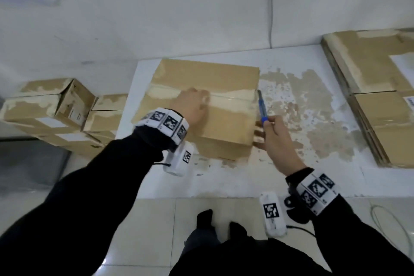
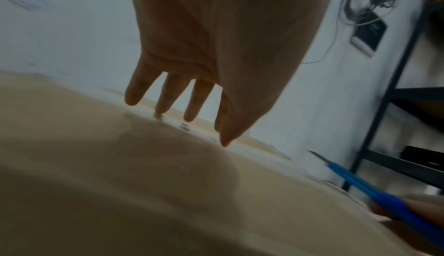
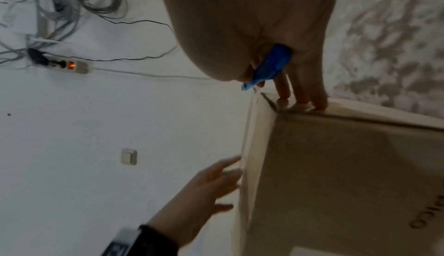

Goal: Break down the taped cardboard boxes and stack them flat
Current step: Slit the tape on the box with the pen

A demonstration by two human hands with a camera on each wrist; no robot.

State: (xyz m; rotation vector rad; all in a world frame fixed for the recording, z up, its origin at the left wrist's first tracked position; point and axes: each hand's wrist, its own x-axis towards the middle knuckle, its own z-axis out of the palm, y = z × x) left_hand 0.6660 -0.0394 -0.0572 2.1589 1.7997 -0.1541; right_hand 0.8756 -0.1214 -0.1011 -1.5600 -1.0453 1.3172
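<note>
A taped cardboard box (image 1: 215, 101) stands upright on the white table (image 1: 224, 181), clear tape running along its top seam. My left hand (image 1: 192, 105) lies flat on the box top (image 2: 120, 165), its straight fingertips (image 2: 159, 109) pressing the taped seam. My right hand (image 1: 272, 132) grips a blue utility knife (image 1: 261, 107) at the box's right side, blade pointing away near the top right corner; in the right wrist view the blue utility knife (image 3: 271, 68) sits between thumb and fingers, while other fingers (image 3: 312, 98) touch the box's edge (image 3: 336, 165).
Several taped boxes (image 1: 51, 112) are piled at the left, off the table. A stack of flattened cardboard (image 1: 376, 96) lies at the table's right. The table surface is scuffed brown right of the box. A power strip (image 3: 69, 65) and cables lie by the wall.
</note>
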